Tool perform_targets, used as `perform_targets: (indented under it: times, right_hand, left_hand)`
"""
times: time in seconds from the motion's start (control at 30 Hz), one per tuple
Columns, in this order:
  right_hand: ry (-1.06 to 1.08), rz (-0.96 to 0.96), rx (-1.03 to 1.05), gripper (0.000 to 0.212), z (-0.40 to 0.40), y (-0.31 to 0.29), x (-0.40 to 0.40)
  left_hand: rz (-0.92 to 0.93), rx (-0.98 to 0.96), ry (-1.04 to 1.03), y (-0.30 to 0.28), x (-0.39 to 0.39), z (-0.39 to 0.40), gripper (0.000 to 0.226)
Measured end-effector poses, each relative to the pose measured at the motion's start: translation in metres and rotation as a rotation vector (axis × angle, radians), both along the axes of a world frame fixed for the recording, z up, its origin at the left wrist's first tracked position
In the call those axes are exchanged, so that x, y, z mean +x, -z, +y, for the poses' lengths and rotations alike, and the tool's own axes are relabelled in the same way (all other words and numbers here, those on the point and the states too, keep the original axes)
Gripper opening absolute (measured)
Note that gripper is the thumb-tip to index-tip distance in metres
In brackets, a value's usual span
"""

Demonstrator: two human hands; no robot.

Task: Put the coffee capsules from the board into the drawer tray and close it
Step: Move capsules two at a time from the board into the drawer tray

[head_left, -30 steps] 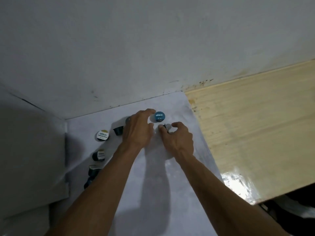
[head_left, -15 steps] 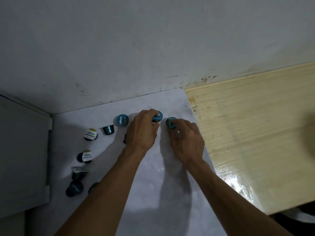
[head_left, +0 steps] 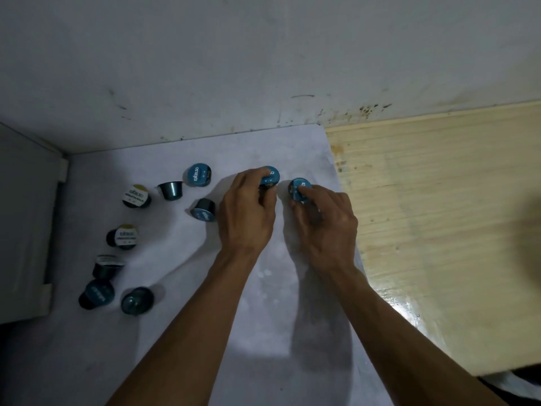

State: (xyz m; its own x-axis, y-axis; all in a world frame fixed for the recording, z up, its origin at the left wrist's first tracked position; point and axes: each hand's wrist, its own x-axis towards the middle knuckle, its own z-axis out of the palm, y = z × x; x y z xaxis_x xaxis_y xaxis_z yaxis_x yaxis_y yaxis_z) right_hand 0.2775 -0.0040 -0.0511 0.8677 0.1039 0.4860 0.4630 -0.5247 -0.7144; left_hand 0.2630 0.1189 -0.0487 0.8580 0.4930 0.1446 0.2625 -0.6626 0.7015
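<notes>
Several dark coffee capsules lie scattered on a white board. My left hand grips a blue-lidded capsule near the board's far edge. My right hand grips another blue-lidded capsule just to its right. Loose capsules lie to the left: a blue-lidded one, a tipped one, one on its side, two with white-and-yellow lids, and three more at the lower left. No drawer tray is visible.
A white wall rises right behind the board. A pale wooden tabletop extends to the right. A grey-white box or cabinet side stands at the left edge, close to the capsules.
The view has shifted so more capsules show at left. My right hand now holds a blue-lidded capsule, and my left hand has closed on the one beside it.
</notes>
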Motion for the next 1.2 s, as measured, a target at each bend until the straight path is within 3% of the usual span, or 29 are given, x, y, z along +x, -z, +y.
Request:
perform_targets:
  times: [0.13,0.23,0.33,0.57,0.83,1.0,1.2]
  right_hand:
    - [-0.019,0.036,0.053,0.047,0.0,0.006,0.002]
    - [0.0,0.129,0.083,0.022,-0.004,0.018,0.006]
    - [-0.091,0.108,-0.102,0.01,-0.019,0.004,0.001]
    - [-0.152,0.11,-0.062,0.024,-0.008,-0.066,-0.034]
    - [-0.309,0.072,0.009,0.024,0.046,-0.143,-0.138]
    - [-0.383,0.091,0.031,0.022,0.1,-0.172,-0.228]
    - [-0.476,0.141,0.004,0.022,0.169,-0.192,-0.333]
  left_hand:
    - [-0.034,-0.014,-0.016,0.003,0.0,0.0,0.028]
    - [-0.098,-0.012,-0.007,-0.004,-0.01,-0.002,0.024]
    - [-0.133,-0.019,-0.05,-0.026,-0.03,-0.005,0.024]
    - [-0.199,-0.069,-0.17,-0.097,-0.103,0.004,0.026]
    - [-0.231,-0.096,-0.213,-0.174,-0.237,0.052,0.023]
    - [-0.271,-0.028,-0.193,-0.202,-0.351,0.12,0.026]
    - [-0.191,0.022,-0.247,-0.213,-0.488,0.219,0.028]
